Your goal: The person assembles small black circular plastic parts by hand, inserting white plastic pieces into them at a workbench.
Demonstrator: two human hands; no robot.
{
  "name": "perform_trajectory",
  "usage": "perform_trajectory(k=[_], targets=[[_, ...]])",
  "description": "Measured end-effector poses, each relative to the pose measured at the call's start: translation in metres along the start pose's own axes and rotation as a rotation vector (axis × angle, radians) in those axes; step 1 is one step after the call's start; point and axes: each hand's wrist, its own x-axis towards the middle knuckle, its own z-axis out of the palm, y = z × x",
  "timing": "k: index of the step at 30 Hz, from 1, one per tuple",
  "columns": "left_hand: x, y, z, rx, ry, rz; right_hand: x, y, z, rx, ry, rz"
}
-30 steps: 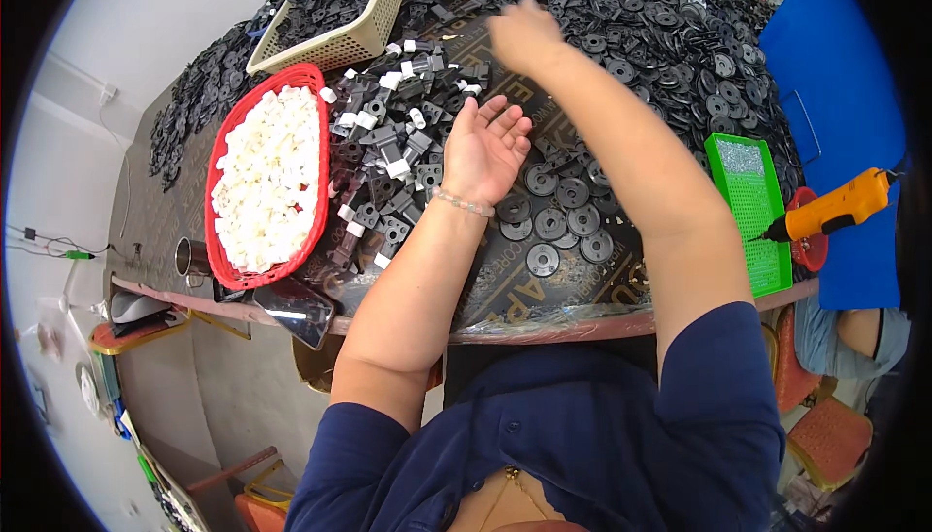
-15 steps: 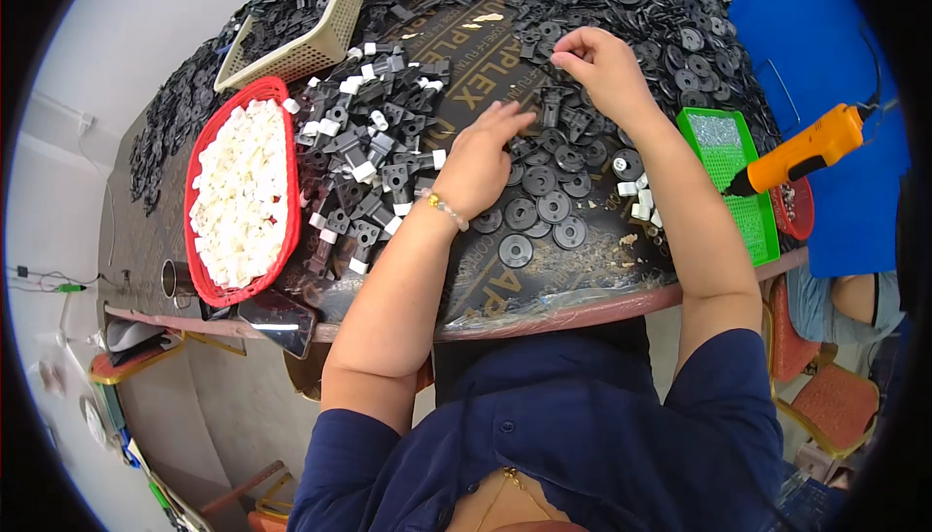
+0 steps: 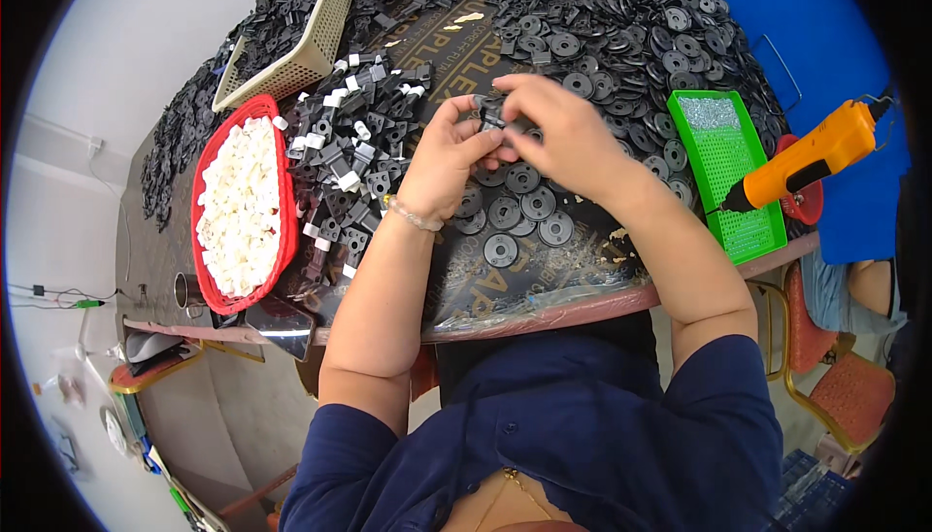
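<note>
My left hand (image 3: 449, 158) and my right hand (image 3: 553, 129) meet above the table's middle, both pinching a small black plastic part (image 3: 497, 115) between the fingertips. A bead bracelet sits on my left wrist. Just below the hands lie several black round discs (image 3: 515, 212) on a dark printed sheet (image 3: 544, 270). Left of my left hand is a heap of black and white clips (image 3: 354, 168).
A red oval basket (image 3: 209, 270) of white pieces sits at the left, a cream basket (image 3: 301, 47) behind it. A large pile of black discs (image 3: 621, 17) covers the far table. A green tray (image 3: 728, 163) and an orange power screwdriver (image 3: 811, 158) lie at the right.
My right hand came back from the far disc pile toward me and joined my left hand, which lifted off the table. Both now hold a black part between them.
</note>
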Motion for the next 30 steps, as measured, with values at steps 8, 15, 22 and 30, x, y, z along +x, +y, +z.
perform_trajectory(k=[8,15,22,30], targets=[[0.001,0.006,-0.012,-0.352,-0.118,-0.078,0.0,-0.002,-0.021,0.051,-0.274,0.055],[0.003,0.003,-0.023,-0.449,-0.222,-0.17,-0.003,0.003,-0.024,0.049,-0.339,0.034],[0.0,0.005,-0.006,-0.53,-0.009,-0.038,0.006,-0.006,-0.026,0.095,-0.028,0.093],[-0.003,-0.001,0.003,-0.624,-0.132,-0.035,0.003,-0.006,-0.012,-0.038,0.059,-0.027]])
